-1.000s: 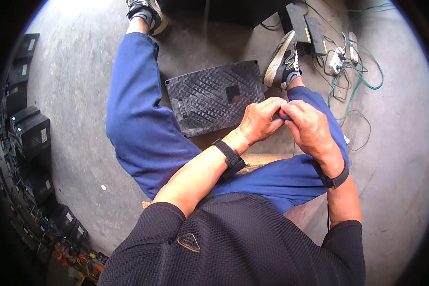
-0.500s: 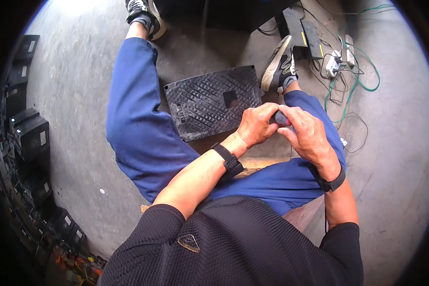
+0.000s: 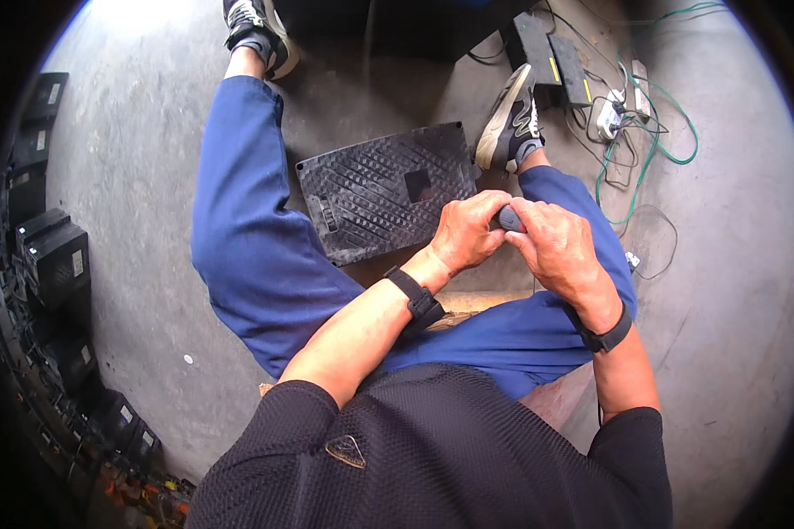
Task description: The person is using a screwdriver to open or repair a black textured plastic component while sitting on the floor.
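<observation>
A black ribbed plastic case (image 3: 362, 194) with a square dark recess lies tilted between my legs. Over its near right corner my two hands meet. My right hand (image 3: 558, 238) is closed around the rounded end of a dark grey tool handle (image 3: 509, 219) with a touch of red; its lower part is hidden under the hands. My left hand (image 3: 472, 231) is closed too, thumb and forefinger pressed against the handle from the left. Black straps circle both wrists.
Several black boxes (image 3: 55, 256) line the left side. At the upper right are a white power strip (image 3: 610, 115), green and black cables (image 3: 670, 150) and two flat black units (image 3: 547, 66). A large dark object (image 3: 406, 26) stands at the top. Wood (image 3: 481, 301) shows beneath me.
The whole view has shifted slightly. My right hand has turned a little around the tool handle, its fingers drawn closer over the top. My left hand keeps its hold.
</observation>
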A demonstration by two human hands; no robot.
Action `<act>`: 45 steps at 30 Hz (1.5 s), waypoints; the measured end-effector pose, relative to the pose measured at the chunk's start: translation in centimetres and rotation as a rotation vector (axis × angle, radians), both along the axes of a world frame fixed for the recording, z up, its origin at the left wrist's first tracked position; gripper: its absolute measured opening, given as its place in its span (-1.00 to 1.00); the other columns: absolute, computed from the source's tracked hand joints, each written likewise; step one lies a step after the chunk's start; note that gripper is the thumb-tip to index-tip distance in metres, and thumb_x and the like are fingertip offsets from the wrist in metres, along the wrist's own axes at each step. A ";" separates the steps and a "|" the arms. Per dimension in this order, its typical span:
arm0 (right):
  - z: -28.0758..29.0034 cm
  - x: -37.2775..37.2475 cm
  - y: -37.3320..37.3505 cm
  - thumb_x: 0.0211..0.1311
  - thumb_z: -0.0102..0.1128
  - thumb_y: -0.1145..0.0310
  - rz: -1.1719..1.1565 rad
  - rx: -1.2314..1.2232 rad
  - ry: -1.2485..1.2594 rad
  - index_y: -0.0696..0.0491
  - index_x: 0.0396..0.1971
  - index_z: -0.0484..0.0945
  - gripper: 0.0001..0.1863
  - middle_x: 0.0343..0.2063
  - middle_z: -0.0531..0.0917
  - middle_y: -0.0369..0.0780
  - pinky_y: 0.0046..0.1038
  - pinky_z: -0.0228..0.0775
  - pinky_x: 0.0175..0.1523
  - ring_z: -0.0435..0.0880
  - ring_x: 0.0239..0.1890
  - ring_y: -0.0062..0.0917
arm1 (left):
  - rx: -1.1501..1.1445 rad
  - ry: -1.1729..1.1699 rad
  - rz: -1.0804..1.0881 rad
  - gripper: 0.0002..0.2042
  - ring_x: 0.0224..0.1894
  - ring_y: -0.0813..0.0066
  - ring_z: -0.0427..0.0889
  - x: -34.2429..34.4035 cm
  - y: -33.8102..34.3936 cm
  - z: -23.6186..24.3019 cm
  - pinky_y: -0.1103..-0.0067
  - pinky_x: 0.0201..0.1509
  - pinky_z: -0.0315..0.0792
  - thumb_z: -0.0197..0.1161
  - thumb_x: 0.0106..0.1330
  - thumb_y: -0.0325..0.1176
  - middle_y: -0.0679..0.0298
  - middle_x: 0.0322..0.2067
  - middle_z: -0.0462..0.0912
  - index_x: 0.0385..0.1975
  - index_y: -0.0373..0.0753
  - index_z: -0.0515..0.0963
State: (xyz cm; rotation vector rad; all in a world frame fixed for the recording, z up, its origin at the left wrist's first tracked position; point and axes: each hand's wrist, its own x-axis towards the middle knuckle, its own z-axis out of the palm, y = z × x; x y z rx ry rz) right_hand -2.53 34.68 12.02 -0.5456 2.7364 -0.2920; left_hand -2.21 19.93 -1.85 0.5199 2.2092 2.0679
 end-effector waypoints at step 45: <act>0.3 -0.5 -0.2 0.14 0.38 0.44 -0.014 0.017 0.020 0.00 -0.09 0.56 -0.68 -0.31 0.63 -0.21 -0.20 0.59 -0.21 0.72 -0.26 -0.21 | -0.014 -0.021 0.007 -0.60 -0.12 0.10 0.78 -0.4 -0.3 -0.5 0.38 -0.14 0.67 0.44 0.06 -0.46 0.14 -0.08 0.76 -0.03 -0.20 0.63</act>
